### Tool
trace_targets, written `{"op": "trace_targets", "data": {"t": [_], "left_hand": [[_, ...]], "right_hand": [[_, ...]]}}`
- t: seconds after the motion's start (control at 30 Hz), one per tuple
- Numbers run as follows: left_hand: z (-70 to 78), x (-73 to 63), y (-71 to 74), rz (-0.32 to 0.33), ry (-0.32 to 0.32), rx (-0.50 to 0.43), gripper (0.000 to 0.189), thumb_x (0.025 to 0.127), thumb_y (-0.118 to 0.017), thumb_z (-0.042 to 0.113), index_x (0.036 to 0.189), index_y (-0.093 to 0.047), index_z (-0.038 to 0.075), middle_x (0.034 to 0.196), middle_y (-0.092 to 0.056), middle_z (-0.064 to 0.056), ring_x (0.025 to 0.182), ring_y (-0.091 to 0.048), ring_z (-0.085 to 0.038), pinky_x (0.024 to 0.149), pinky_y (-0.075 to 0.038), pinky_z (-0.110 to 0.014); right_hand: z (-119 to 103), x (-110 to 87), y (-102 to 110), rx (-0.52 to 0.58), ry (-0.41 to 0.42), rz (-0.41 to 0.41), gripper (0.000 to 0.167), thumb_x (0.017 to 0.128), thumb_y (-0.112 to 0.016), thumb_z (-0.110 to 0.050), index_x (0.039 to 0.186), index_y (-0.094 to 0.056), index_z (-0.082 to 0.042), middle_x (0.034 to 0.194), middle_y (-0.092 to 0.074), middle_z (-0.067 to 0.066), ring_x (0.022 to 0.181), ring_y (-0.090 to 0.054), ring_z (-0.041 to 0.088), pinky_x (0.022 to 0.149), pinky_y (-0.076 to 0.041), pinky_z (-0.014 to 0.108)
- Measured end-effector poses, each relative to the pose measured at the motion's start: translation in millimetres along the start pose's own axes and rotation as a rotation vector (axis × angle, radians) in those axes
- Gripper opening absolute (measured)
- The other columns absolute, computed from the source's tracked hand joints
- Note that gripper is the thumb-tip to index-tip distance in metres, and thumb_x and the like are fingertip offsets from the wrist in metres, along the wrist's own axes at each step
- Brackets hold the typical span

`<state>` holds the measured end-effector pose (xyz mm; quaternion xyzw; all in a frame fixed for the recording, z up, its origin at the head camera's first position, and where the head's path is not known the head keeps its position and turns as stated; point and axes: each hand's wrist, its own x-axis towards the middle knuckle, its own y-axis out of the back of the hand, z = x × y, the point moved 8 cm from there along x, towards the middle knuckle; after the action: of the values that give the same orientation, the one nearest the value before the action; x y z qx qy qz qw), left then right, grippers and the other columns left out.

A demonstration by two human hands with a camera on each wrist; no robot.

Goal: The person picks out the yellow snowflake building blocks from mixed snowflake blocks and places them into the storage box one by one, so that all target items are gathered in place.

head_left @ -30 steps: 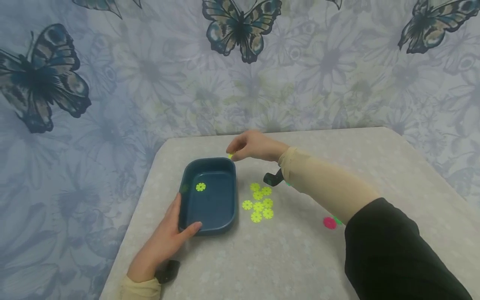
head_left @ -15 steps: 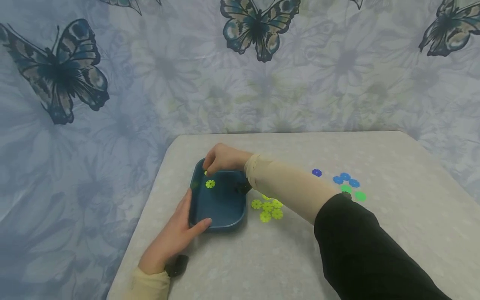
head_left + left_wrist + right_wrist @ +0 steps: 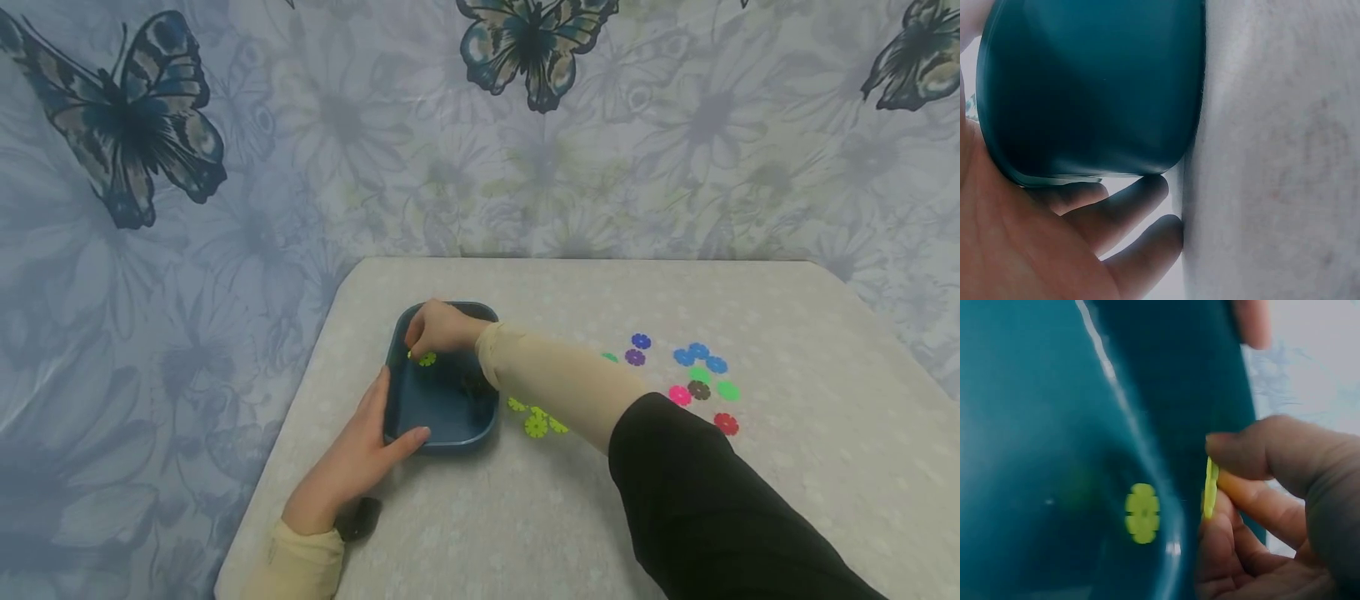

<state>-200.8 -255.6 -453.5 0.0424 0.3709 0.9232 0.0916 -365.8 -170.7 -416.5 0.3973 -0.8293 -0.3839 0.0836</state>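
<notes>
A dark blue plastic tray [image 3: 438, 417] stands on the left part of the table. My left hand [image 3: 348, 458] grips its near left corner, thumb over the near rim and fingers along the outer side wall. Over the tray's far left part is my right hand [image 3: 442, 327], pinching a thin yellow flower-shaped disc [image 3: 1211, 487] on edge between thumb and fingers. Another yellow notched disc [image 3: 1142, 513] lies flat on the tray floor close to it. Several more yellow discs [image 3: 536, 427] lie right of the tray, partly hidden under the right forearm.
Farther right lie loose discs: blue ones [image 3: 698, 351], purple [image 3: 635, 357], green [image 3: 727, 390], pink [image 3: 679, 395], brown [image 3: 699, 390] and red [image 3: 726, 424]. The light patterned table [image 3: 525, 525] meets a butterfly-papered wall [image 3: 360, 167] at its back and left.
My right hand has moved left from beyond the tray's far right corner and lowered into the tray with the yellow disc. The left hand keeps its grip. The head view has shifted slightly.
</notes>
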Motion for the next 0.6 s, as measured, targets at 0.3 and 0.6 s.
{"op": "trace_targets", "data": {"t": [0.3,0.6], "left_hand": [[-1.7,-0.5,-0.6,-0.002,0.022,-0.003,0.113,0.096,-0.066,0.058,0.165,0.009,0.008,0.173,0.003,-0.014,0.159,-0.006,-0.035,0.124,-0.019,-0.063],[-0.6,0.1,0.3,-0.005,0.025,0.004,0.112,0.097,-0.065,0.057,0.165,0.009,0.008,0.173,0.003,-0.015,0.159,-0.005,-0.036,0.123,-0.018,-0.064]], "right_hand": [[18.7,8.5,-12.9,-0.064,-0.068,0.039,0.015,0.085,-0.082,-0.017,0.1,-0.079,-0.012,0.094,-0.074,-0.003,0.086,-0.069,0.013,0.075,-0.057,0.025],[26.4,13.2,-18.0,-0.052,-0.084,0.046,0.016,0.082,-0.084,-0.016,0.096,-0.078,-0.014,0.09,-0.074,-0.005,0.083,-0.069,0.013,0.073,-0.057,0.025]]}}
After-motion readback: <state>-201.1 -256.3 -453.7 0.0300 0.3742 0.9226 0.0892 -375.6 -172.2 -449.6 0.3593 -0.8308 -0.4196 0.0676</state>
